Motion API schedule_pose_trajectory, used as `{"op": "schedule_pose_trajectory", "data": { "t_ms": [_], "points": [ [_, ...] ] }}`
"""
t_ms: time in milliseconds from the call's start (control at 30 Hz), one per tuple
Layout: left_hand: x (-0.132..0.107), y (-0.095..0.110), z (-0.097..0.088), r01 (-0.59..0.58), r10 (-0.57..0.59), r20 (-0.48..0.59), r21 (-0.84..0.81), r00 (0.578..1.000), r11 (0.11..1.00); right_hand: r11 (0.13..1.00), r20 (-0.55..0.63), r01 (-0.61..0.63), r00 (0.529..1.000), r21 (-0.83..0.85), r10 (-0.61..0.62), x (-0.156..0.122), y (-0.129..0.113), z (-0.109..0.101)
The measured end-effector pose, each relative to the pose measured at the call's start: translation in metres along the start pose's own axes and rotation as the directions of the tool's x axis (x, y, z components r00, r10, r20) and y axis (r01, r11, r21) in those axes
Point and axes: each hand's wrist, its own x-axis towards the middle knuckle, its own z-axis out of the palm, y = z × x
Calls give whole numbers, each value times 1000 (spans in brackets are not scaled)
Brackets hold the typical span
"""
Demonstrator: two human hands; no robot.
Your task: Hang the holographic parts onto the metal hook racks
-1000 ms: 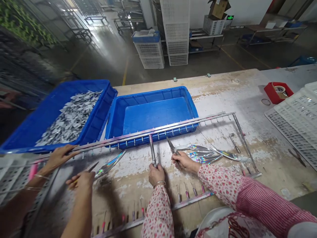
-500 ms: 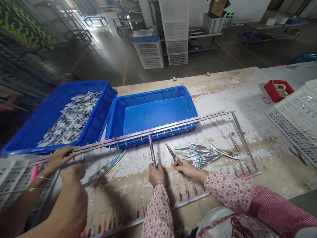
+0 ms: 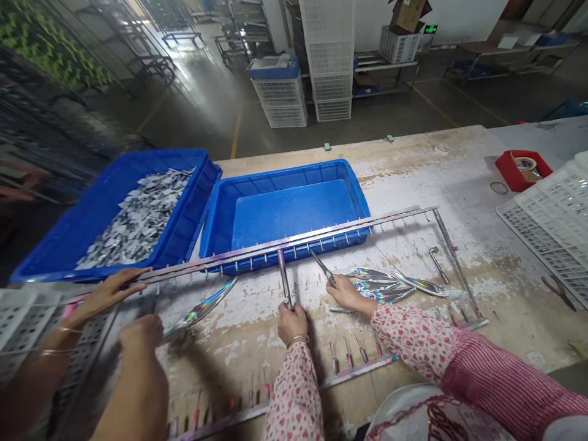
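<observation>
My left hand (image 3: 292, 323) is closed round the lower end of the metal centre post (image 3: 285, 278) of a long hooked rack. In my right hand (image 3: 345, 291) are thin-nosed pliers (image 3: 321, 267), their tips up by one of the small hooks on the rack's top bar (image 3: 257, 250). Whether the jaws grip that hook I cannot tell. Several shiny, iridescent fish-shaped pieces (image 3: 386, 293) lie just beyond my right hand, partly hidden by it. Another shiny piece (image 3: 206, 305) lies to the left of the post. Upright pegs line the rack's lower bar (image 3: 358, 371).
A co-worker's hand (image 3: 108, 294) rests on the rack's left end. Behind the rack stand a blue tray (image 3: 289, 205) and a blue bin (image 3: 55, 245) of small silvery pieces. To the right are a hex wrench (image 3: 438, 264), a red box (image 3: 514, 174), pliers (image 3: 558, 291) and white crates (image 3: 551, 214).
My right hand has moved up and slightly left with the pliers, bringing their tips to the hooks. My left hand stays on the post. The co-worker's nearer hand has shifted a little.
</observation>
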Motion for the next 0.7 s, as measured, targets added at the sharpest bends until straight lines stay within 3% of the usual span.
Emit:
{"op": "schedule_pose_trajectory", "data": {
  "t_ms": [67, 100, 167, 233, 267, 300, 367, 467, 567, 700],
  "points": [
    [0, 0, 0, 3, -3, -3, -9, 1000, 1000, 962, 56, -68, 997, 266, 55, -8, -5, 0],
    [1, 0, 1, 2, -2, -7, -14, 1000, 1000, 886, 142, -139, 986, 442, 84, -14, -6, 1],
    [2, -2, 3, 0, 0, -14, -17, 1000, 1000, 626, 390, -328, 920, 707, 41, -33, -7, 6],
    [3, -3, 5, -6, 6, -18, -18, 1000, 1000, 433, 539, -454, 837, 779, -92, -50, -5, 14],
    [4, -4, 6, -10, 9, -18, -21, 1000, 1000, 423, 545, -452, 829, 785, -126, -56, -2, 18],
    [4, -5, 7, -12, 12, -17, -23, 1000, 1000, 468, 514, -411, 850, 782, -113, -59, 1, 21],
    [4, -5, 7, -12, 12, -16, -25, 1000, 1000, 665, 367, -273, 930, 695, -2, -55, 7, 23],
    [3, -4, 6, -5, 5, -10, -18, 1000, 1000, 923, 133, -117, 988, 367, 73, -31, 16, 14],
    [3, -1, 3, -4, 4, -1, -17, 1000, 1000, 993, 52, -31, 998, 113, 25, -8, 18, 1],
    [1, 0, 1, -3, 3, -4, 0, 1000, 1000, 998, 47, 24, 999, -56, -21, 2, 13, -3]
  ]
}}
